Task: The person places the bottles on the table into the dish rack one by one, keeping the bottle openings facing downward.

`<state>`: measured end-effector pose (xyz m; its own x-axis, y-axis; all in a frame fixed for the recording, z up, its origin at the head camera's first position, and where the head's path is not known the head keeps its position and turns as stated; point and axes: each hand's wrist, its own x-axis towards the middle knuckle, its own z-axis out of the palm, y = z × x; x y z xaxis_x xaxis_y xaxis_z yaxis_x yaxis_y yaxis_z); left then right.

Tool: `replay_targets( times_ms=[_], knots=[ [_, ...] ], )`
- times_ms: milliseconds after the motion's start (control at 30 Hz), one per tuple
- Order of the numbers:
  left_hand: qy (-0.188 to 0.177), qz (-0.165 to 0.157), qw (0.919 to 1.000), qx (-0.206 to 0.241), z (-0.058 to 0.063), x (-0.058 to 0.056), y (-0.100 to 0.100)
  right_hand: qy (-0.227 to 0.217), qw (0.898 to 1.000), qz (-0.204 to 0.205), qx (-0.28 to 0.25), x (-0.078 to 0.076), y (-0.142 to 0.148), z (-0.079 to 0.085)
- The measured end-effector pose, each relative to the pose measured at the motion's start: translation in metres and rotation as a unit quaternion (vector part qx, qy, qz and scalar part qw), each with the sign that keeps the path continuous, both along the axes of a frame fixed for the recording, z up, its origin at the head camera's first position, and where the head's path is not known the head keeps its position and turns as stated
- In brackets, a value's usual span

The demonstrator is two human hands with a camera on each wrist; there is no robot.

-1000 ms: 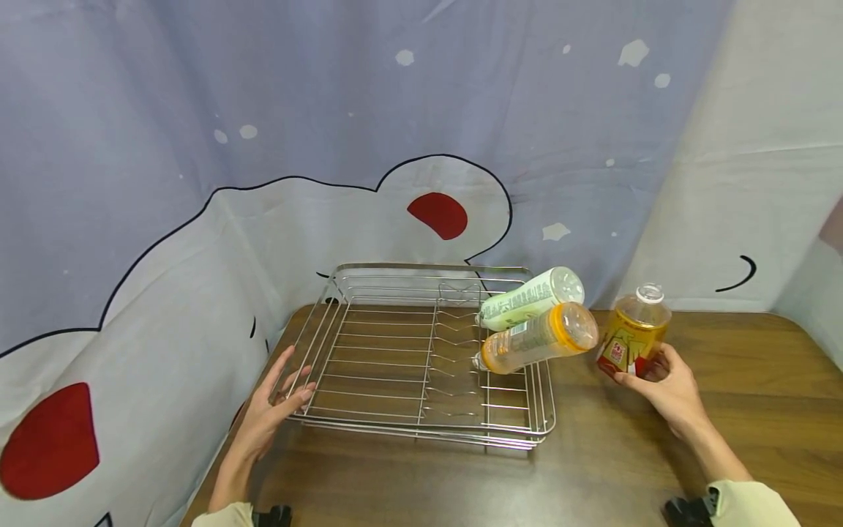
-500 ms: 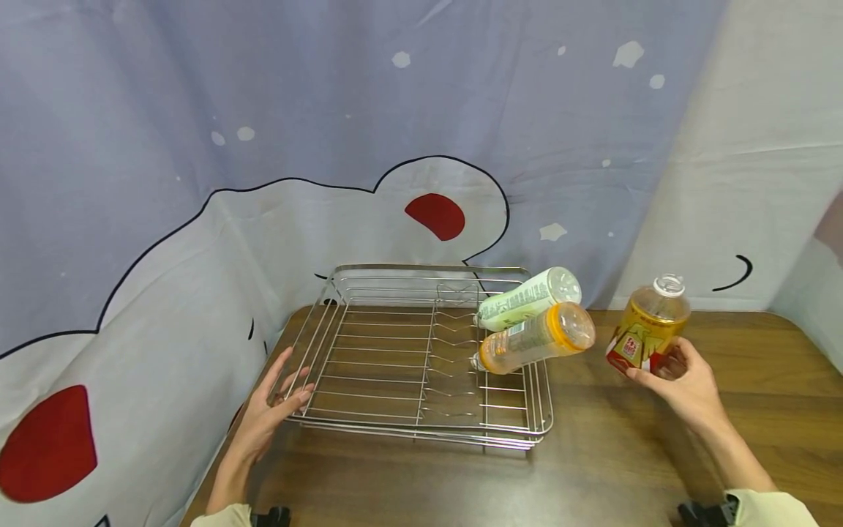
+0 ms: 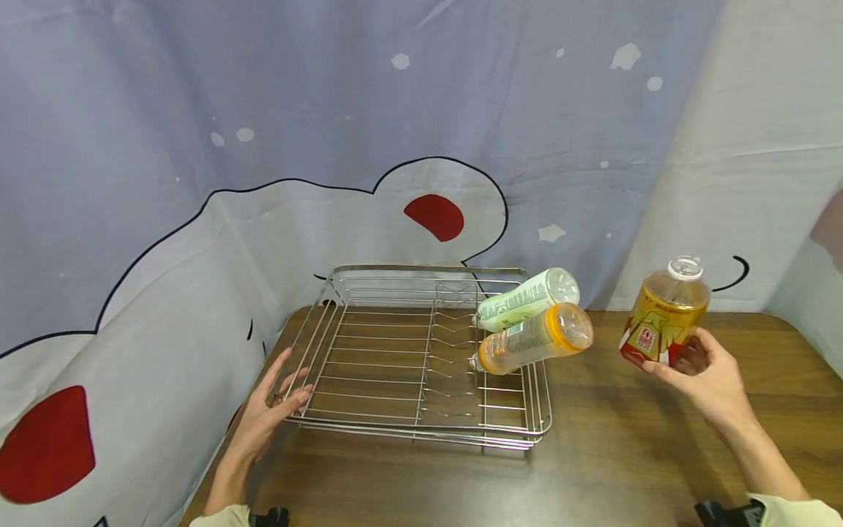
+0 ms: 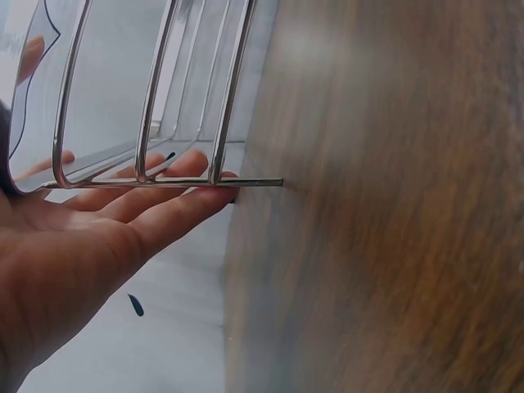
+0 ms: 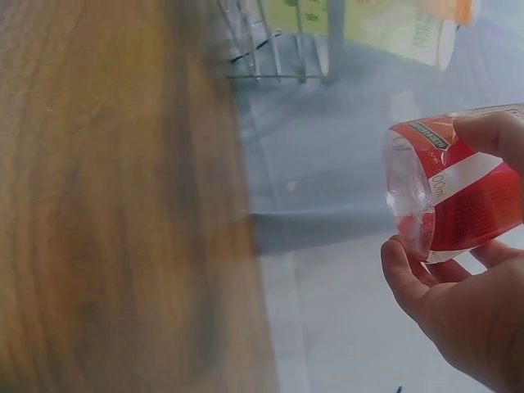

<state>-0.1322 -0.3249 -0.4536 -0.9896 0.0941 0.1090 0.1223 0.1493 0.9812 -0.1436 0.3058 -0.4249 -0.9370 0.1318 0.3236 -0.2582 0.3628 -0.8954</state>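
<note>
In the head view, my right hand (image 3: 711, 380) grips a clear plastic bottle (image 3: 667, 315) by its lower part. The bottle has a yellow and red label and a white ring at its uncapped neck. It is raised over the table's right side, neck up and tilted slightly right; its base (image 5: 409, 196) shows in the right wrist view. My left hand (image 3: 260, 421) rests at the front left corner of a metal wire dish rack (image 3: 382, 359), its fingers extended along the side wires (image 4: 155, 90). A green-labelled bottle (image 3: 527, 300) and an orange-banded bottle (image 3: 536, 340) lean neck-down in the rack's right part.
The rack stands on a brown wooden table (image 3: 408, 483) near its left edge. Behind and to the left hangs a printed cloth (image 3: 316, 95). Both leaning bottles stick out past the rack's right rim.
My right hand has carried the yellow and red bottle to the right and a little higher, away from the rack. My left hand, the rack and the two leaning bottles have stayed put.
</note>
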Motion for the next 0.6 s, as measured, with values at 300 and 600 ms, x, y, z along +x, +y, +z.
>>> replay_targets(
  times_ms=[300,600],
  knots=[
    [0.004,0.003,1.0000,-0.007,0.000,0.000,0.001,0.013,1.000,0.016,0.006,0.010,-0.003,0.022],
    [-0.005,0.006,0.9998,-0.017,0.000,0.000,0.000,0.027,0.999,0.034,0.017,0.019,-0.009,0.042]
  ],
)
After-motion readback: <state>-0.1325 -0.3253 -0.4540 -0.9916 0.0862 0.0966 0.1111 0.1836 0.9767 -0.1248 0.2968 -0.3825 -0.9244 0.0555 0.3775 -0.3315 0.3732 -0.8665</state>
